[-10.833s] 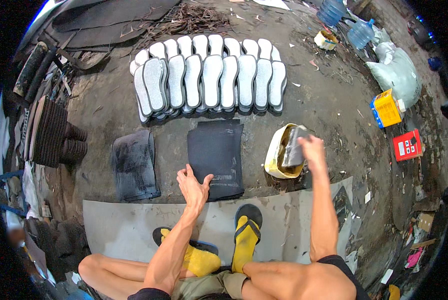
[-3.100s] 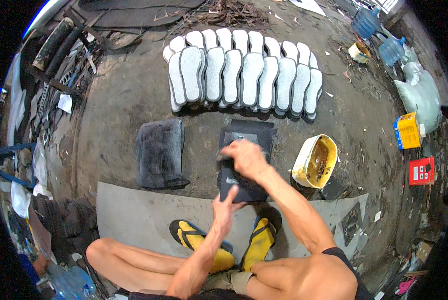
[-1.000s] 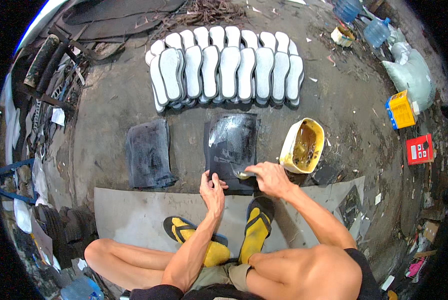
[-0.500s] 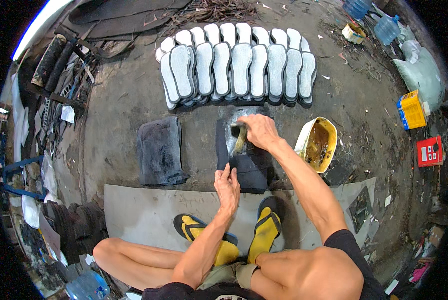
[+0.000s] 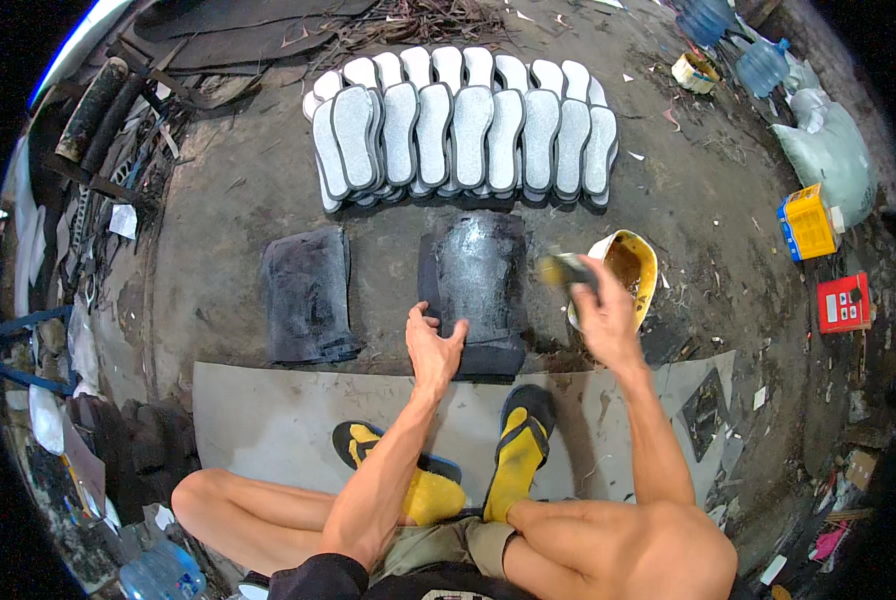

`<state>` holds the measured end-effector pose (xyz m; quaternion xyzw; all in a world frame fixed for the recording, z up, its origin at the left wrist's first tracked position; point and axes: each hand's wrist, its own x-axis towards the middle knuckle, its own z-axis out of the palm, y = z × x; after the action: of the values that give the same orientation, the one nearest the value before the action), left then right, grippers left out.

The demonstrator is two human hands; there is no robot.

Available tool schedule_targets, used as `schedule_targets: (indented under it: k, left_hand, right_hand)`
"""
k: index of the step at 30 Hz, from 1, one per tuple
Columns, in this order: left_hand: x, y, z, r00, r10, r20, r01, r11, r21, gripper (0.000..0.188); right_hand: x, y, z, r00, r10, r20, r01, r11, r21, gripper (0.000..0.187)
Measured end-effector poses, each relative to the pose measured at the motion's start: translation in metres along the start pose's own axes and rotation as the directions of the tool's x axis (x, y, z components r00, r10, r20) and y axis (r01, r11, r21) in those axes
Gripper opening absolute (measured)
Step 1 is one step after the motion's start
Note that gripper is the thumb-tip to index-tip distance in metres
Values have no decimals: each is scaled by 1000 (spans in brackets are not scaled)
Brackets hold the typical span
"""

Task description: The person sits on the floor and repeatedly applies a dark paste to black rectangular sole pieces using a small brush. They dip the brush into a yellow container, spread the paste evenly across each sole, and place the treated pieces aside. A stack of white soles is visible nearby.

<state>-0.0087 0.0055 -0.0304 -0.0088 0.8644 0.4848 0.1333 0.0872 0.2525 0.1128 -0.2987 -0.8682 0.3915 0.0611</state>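
Squatting posture: the person crouched on a grey mat (image 5: 268,420), both feet in yellow socks and black sandals (image 5: 518,440).
Left hand: the left hand (image 5: 433,345) lay flat with fingers spread on the lower left corner of the dark rubber sheet (image 5: 478,285), pressing it to the ground; its grip was open, closed round nothing.
Right hand: the right hand (image 5: 600,305) was raised just right of the sheet, its grip closed round a brush (image 5: 565,270) whose head was blurred, so the bristles could not be made out.
Sheet: it lay on the concrete floor (image 5: 238,210), directly ahead of the feet, its top face glistening grey, on top of a small pile of similar sheets.
Glue tub: a yellow tub (image 5: 623,270) with brownish contents stood just right of the sheet, partly behind the right hand.
Second pile: another stack of dark sheets (image 5: 308,295) lay to the left, apart from the first.
Soles: a row of white-rimmed grey shoe soles (image 5: 458,135) overlapped beyond the sheets.
Far right: a yellow box (image 5: 806,222) and a red box (image 5: 843,302) sat well apart.
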Motion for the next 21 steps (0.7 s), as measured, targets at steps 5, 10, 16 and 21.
schedule_targets:
  k: [5, 10, 16, 21]
  left_hand:
    - [-7, 12, 24, 996, 47, -73, -35, 987, 155, 55]
    - [23, 13, 4, 967, 211, -144, -210, 977, 23, 38]
    - [51, 7, -19, 990, 141, 12, -141, 990, -26, 37]
    - [47, 19, -19, 997, 81, 15, -80, 996, -46, 34]
  right_hand:
    - [-40, 29, -27, 950, -278, -140, 123, 748, -652, 45]
    - [-75, -11, -49, 989, 145, 7, -124, 871, -475, 37]
    - [-38, -71, -24, 928, -369, -53, 356, 918, -174, 38]
    - [-41, -8, 87, 834, -402, 377, 535, 756, -378, 48]
